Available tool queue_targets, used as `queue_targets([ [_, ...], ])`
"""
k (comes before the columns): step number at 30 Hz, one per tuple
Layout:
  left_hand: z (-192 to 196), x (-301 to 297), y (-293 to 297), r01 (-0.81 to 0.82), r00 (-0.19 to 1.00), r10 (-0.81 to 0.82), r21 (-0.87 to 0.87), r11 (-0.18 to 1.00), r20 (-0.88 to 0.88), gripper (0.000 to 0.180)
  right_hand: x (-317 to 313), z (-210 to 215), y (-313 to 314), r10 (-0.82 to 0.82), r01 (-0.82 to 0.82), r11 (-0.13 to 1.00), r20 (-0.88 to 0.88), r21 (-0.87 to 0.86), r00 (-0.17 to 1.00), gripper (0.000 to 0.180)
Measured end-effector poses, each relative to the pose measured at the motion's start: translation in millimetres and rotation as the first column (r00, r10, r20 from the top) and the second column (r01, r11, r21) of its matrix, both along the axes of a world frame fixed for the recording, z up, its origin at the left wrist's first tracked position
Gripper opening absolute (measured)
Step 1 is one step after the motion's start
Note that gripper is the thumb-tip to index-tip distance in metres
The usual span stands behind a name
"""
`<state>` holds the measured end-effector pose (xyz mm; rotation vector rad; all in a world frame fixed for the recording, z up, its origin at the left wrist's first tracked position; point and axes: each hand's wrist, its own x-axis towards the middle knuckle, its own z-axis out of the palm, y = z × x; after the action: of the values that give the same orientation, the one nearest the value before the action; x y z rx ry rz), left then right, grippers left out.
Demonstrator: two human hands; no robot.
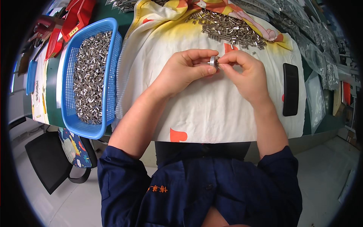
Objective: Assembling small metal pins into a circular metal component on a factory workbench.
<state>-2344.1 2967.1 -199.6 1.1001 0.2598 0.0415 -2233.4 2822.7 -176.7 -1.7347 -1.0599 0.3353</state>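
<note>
A: Starting at the fingers: the left hand [185,70] is gripping a small round metal fitting [213,61] between thumb and fingertips, holding it over the white printed cloth [211,108].

B: And the right hand [245,72]?

A: Pinching at the fitting's right side, thumb against forefinger! Whether a smaller piece is hiding between those tips, I can't tell.

B: So where is the danger lying?

A: In that tiny hold. Only fingertips are bearing the fitting, so uneven pressure could be tipping it askew, or sending it popping out onto the cloth.

B: And just beyond, a heap of small metal cylinders [230,32] is waiting; a dropped part could be bouncing in among all that silver.

A: One tug on the rumpled cloth could be setting those rolling, too.

B: Out left, the blue plastic basket [86,132] is standing full of similar pieces [90,75]; a swinging elbow could be jolting it.

A: Out right, a black phone-shaped slab [290,89] is lying flat, where a sweeping forearm could be shoving it.
</note>
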Motion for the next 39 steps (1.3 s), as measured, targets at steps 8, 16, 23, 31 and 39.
queue_targets([
  [8, 0.9, 0.3, -4.2, -0.042, 0.998, 0.048, 0.158, 0.987, -0.035, 0.036, 0.6, 1.3, -2.2, 0.011, -0.007, 1.0, 0.134, -0.027, 0.991, 0.006],
  [16, 3.1, -4.6, -10.3, 0.109, 0.99, -0.095, 0.147, 0.983, -0.101, 0.034, 36.6, -3.3, -10.5, 0.185, -0.251, 0.951, -0.317, -0.18, 0.93, 0.012],
  [23, 10.3, -5.6, -13.7, 0.134, 0.988, -0.119, 0.156, 0.979, -0.099, 0.033, 47.7, -28.1, 5.0, -0.203, 0.304, 0.948, 0.564, -0.091, 0.801, 0.015],
  [31, 6.0, -2.2, -9.7, 0.081, 0.995, -0.072, 0.149, 0.986, -0.063, 0.036, 41.8, -25.3, 8.1, -0.081, 0.301, 0.923, 0.646, -0.239, 0.759, 0.012],
  [39, 0.4, -1.6, -4.7, -0.021, 1.0, 0.021, 0.06, 0.998, -0.004, 0.037, 15.0, -10.8, 1.6, -0.143, 0.13, 0.987, -0.151, -0.094, 0.978, 0.011],
])
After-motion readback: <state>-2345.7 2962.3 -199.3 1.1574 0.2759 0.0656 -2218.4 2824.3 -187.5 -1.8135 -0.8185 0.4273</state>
